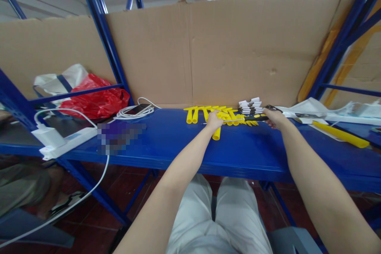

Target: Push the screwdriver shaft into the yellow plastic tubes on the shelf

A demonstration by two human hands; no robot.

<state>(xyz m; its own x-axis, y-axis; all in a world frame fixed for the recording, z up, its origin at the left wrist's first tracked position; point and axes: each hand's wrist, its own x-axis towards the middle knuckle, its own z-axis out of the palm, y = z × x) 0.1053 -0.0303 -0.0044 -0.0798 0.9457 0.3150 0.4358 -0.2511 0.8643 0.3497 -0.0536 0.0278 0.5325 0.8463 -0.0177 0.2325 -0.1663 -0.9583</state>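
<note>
My left hand [214, 121] is closed on a yellow plastic part [216, 134], whose round tube end points toward me. The fingers of my right hand [273, 119] are wrapped round the black and yellow handle of a screwdriver [255, 118]. Its thin metal shaft runs left to my left hand, and the tip shows just beyond it. Behind both hands, several yellow T-shaped parts [195, 115] lie in a row on the blue table [166, 139]. White and black small packs [251, 105] are stacked near the cardboard wall.
At the left are a white power strip [70, 143], a red plastic bag [98, 95] and a phone [139, 109] on a coiled cable. A long yellow piece [341, 134] lies at the right. Blue posts frame the table, and another person's leg [24, 186] shows lower left.
</note>
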